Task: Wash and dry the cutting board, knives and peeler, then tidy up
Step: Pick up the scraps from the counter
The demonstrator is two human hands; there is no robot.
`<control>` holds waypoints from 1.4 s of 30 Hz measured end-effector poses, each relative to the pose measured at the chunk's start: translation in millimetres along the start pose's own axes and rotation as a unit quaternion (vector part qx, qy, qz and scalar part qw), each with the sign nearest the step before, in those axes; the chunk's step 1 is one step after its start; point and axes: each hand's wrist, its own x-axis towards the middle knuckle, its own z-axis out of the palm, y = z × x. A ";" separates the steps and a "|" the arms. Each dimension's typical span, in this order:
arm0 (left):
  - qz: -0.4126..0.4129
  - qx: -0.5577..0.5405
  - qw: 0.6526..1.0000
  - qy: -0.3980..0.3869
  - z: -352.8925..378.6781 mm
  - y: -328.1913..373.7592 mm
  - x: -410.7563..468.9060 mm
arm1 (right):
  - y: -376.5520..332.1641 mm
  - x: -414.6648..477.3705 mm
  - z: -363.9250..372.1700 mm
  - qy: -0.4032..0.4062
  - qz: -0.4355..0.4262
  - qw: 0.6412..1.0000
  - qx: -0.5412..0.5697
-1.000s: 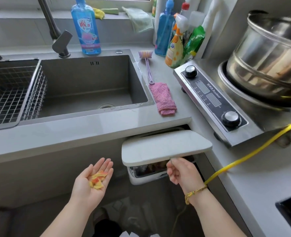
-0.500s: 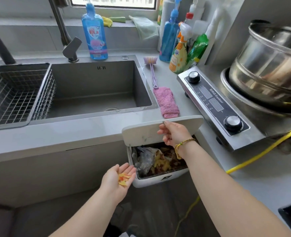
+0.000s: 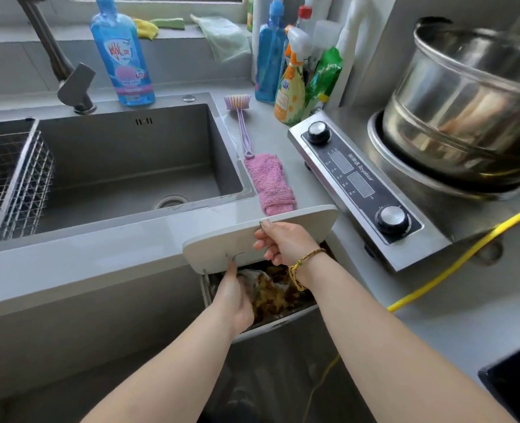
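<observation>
A white waste bin [image 3: 278, 324] hangs under the counter edge, filled with a bag of yellow-brown food scraps [image 3: 272, 296]. My right hand [image 3: 286, 242] grips the far edge of the white bin lid [image 3: 309, 218] and holds it raised. My left hand [image 3: 236, 300] is turned over above the open bin, its fingers reaching down into the opening and partly hidden by the lid. The peels it carried cannot be seen in it. No cutting board, knife or peeler is in view.
A grey sink [image 3: 130, 166] with a wire basket [image 3: 8, 178] lies to the left. A pink cloth [image 3: 271, 184] and a purple brush [image 3: 240, 117] lie beside it. Bottles [image 3: 121, 56] stand at the back; an induction cooker [image 3: 356, 184], a steel pot [image 3: 466, 111] and a yellow cable [image 3: 454, 264] are on the right.
My right hand lifted the bin lid from nearly closed to upright. My left hand carried the peels from beside the bin to over its opening and turned palm down.
</observation>
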 end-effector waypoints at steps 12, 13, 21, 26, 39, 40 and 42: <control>-0.008 -0.108 0.992 -0.070 -29.1 -0.1 2.4 | -0.9 6.9 -2.3 -0.018 -0.009 0.999 0.033; -0.004 -0.076 0.995 -0.067 -32.2 -0.9 -2.2 | -0.8 6.4 -2.1 -0.018 -0.009 0.999 0.035; 0.351 0.252 0.884 0.176 -60.3 -4.7 -47.0 | 16.8 -18.5 -1.3 0.010 -0.007 1.000 0.023; 0.559 0.460 0.660 0.202 -83.2 -12.5 -48.4 | 52.7 -48.3 -5.0 0.022 0.010 1.000 -0.018; 0.470 0.744 0.464 0.105 -132.0 -66.7 -2.9 | 126.0 -43.7 -6.5 0.058 0.159 0.979 -0.116; 0.463 0.751 0.459 0.103 -132.4 -65.7 -0.8 | 126.5 -42.0 -5.9 0.057 0.165 0.977 -0.124; 0.454 0.761 0.454 0.096 -131.6 -63.1 1.0 | 127.6 -39.9 -4.7 0.054 0.174 0.976 -0.121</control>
